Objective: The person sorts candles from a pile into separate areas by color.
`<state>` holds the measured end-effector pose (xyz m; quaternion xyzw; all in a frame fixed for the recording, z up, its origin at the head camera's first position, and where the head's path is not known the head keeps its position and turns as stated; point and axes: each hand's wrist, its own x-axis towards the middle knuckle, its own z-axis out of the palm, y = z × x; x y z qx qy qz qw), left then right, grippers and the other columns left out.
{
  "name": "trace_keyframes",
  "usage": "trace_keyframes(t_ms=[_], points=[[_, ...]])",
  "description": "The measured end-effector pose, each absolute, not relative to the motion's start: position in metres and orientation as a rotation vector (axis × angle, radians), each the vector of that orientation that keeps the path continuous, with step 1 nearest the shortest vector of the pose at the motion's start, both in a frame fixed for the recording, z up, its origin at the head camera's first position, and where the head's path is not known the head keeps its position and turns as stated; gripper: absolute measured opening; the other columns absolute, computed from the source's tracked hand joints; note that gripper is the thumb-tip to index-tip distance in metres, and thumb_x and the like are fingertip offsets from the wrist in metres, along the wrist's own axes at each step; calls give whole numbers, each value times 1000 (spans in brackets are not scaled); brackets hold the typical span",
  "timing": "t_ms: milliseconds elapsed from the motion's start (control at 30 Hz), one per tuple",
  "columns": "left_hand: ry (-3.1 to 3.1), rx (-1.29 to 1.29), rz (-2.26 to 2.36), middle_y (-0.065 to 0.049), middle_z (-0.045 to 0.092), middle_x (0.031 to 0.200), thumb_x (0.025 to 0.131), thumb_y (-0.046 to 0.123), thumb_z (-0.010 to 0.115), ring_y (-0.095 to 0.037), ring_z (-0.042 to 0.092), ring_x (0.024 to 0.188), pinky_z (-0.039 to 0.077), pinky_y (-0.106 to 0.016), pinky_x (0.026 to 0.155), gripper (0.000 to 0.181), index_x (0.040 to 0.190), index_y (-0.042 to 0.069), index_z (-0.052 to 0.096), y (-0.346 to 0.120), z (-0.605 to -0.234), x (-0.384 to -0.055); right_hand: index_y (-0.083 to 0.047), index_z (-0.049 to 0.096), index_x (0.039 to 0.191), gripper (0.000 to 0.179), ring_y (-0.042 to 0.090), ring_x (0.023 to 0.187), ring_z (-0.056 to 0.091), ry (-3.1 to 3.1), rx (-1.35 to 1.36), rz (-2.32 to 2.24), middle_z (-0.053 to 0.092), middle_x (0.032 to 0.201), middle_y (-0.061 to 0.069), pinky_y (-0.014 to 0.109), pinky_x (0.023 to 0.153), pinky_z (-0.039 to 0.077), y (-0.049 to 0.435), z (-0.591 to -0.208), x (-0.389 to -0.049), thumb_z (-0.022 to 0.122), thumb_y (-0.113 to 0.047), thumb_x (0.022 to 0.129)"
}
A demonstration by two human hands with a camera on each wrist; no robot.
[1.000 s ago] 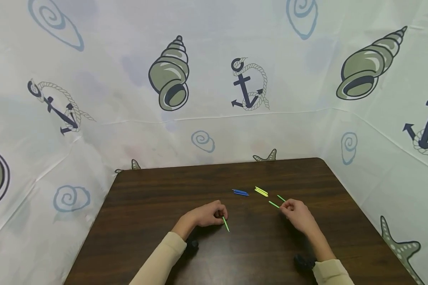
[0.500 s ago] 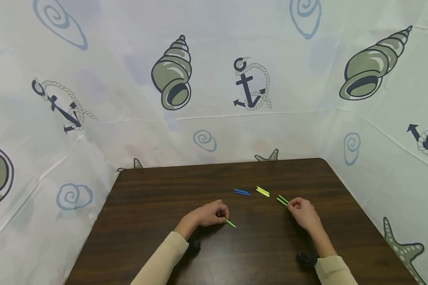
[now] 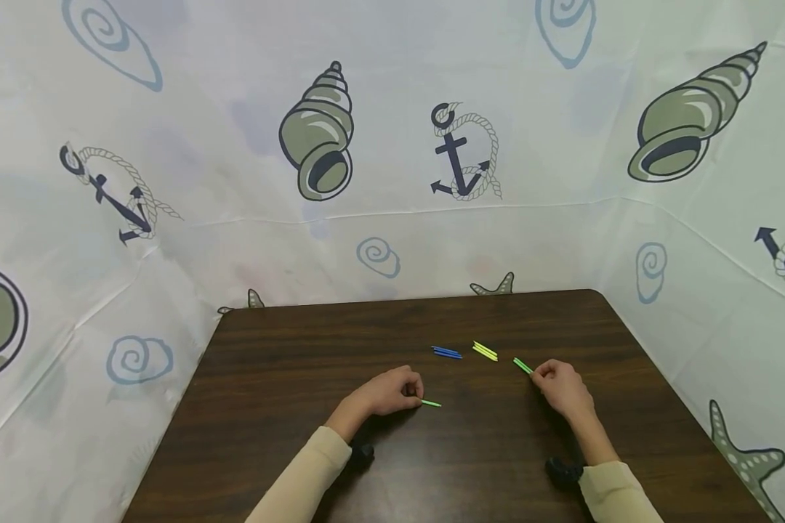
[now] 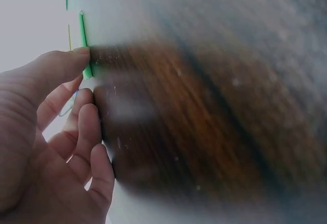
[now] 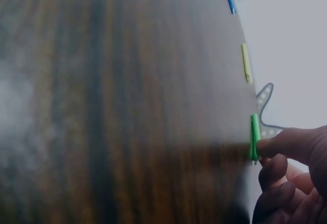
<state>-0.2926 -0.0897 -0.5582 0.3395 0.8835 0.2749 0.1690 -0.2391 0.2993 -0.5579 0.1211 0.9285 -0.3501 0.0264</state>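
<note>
In the head view my left hand (image 3: 392, 390) is over the middle of the table, pinching a thin green stick (image 3: 431, 403) near one end; the stick points to the right. The left wrist view shows its thumb and fingers around that green stick (image 4: 83, 29). On the right, my right hand (image 3: 565, 386) pinches the near end of a green stick lying close beside another, the pair of green sticks (image 3: 522, 365) slanting up and left. The right wrist view shows the thumb against this green pair (image 5: 255, 132), its near end partly covered by the fingers.
Several yellow sticks (image 3: 485, 351) and several blue sticks (image 3: 447, 352) lie in small bundles left of the green pair. The dark wooden table (image 3: 314, 341) ends at a white sheet (image 3: 392, 167) printed with shells and anchors.
The right hand's green stick has come up against the other green one, closing the gap between them. The stick in my left hand has swung from pointing towards me to pointing right.
</note>
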Motion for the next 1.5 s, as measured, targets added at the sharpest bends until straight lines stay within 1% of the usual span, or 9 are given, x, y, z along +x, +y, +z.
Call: trace_keyframes(t_ms=[233,367,567,700,767,867,1033,1233,1500], points=[[2515,950,792,4,60,100,103,24,75,-5,55,85,48,-27,79,9,96,25,70,-89,-556,-289,-7,73,111,27,24,75,59,2856,417,-1065,69,93,8,40,61,41,299,-556,-239,65,-32,103],[2514,953,799,3,61,101,104,24,74,-5,54,84,49,-27,78,8,98,25,70,-89,-557,-287,-8,72,110,27,24,71,57,2868,385,-1049,67,91,8,39,59,40,288,-549,-235,65,-33,103],[2530,930,803,4,60,101,104,27,73,-7,53,84,46,-30,80,7,99,28,69,-89,-556,-286,-12,71,105,18,19,67,53,2881,133,-1041,61,84,3,35,59,39,238,-541,-227,70,-30,103],[2531,951,826,4,59,99,104,26,74,-8,53,83,45,-32,78,6,99,26,71,-89,-555,-285,-18,73,101,8,17,63,52,2860,-4,-1059,59,77,-1,34,57,39,200,-545,-222,75,-26,101],[2552,992,820,6,58,98,105,29,72,-8,52,83,44,-33,76,6,100,27,71,-89,-563,-287,-22,73,100,7,15,60,51,2851,-51,-1039,58,74,-3,33,55,38,185,-548,-221,76,-27,101],[2550,977,826,7,57,98,105,30,72,-9,52,83,42,-38,79,7,99,27,71,-87,-562,-287,-24,73,100,7,14,58,51,2832,-122,-999,58,73,-4,32,54,38,168,-551,-220,76,-29,100],[2540,875,803,5,58,99,103,28,75,-10,52,84,40,-41,85,9,96,28,70,-83,-555,-283,-21,70,99,10,14,58,53,2787,-222,-991,60,73,-4,32,53,40,151,-552,-219,79,-26,98],[2574,860,793,2,60,99,102,29,76,-9,51,82,39,-38,83,10,96,27,70,-82,-555,-280,-18,69,94,9,14,60,54,2769,-270,-1003,61,74,-3,31,55,42,142,-551,-221,78,-18,98],[2589,842,791,4,61,99,102,30,76,-8,52,82,39,-38,85,9,96,28,70,-84,-555,-279,-18,70,91,11,14,62,55,2771,-289,-1000,61,74,-4,32,57,43,138,-550,-223,76,-15,99]])
